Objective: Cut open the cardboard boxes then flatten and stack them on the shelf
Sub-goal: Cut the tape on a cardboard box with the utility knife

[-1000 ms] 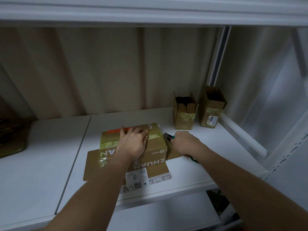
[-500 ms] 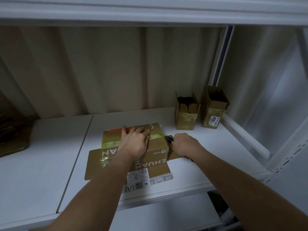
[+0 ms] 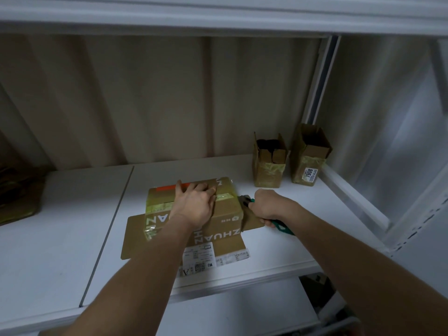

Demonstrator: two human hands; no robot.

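Pressing flat on the taped top of the cardboard box [image 3: 194,209], your left hand [image 3: 195,204] lies with fingers straight. That box, printed "ZHUAN", sits on the white shelf [image 3: 72,214], its lower flaps splayed and a shipping label [image 3: 197,260] toward you. Your right hand [image 3: 269,206] curls round a green-handled cutter [image 3: 282,226], whose tip meets the box's right end. Behind that hand stand two small open boxes [image 3: 269,163]; the right one [image 3: 309,158] bears a sticker [image 3: 309,174] reading "7908".
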